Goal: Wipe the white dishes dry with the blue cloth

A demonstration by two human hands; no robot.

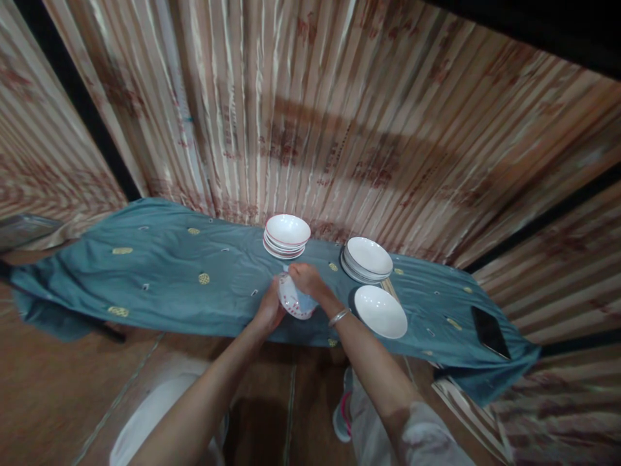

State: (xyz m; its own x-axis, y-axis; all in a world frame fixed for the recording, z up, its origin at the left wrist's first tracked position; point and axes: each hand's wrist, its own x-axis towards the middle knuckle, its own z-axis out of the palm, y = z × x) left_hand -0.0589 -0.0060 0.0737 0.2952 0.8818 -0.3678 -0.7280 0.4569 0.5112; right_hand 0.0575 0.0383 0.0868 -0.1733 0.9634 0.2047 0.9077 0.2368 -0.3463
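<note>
A white bowl (289, 295) with a small red pattern is tilted up above the front half of the table. My left hand (271, 308) is closed around its left side. A light blue cloth (305, 303) lies against the bowl, and my right hand (305, 279) is closed on it at the bowl's upper edge. The fingertips of both hands are partly hidden. Just beyond my hands stands a stack of red-rimmed white bowls (288, 232). To the right of my right forearm rests a single white bowl (381, 312).
Dark-rimmed white bowls (369, 257) are stacked at the back, right of centre. A black phone (490, 331) lies near the right end of the table. The green patterned tablecloth (169, 278) hangs over the front edge. A pleated curtain (310, 142) rises close behind the table.
</note>
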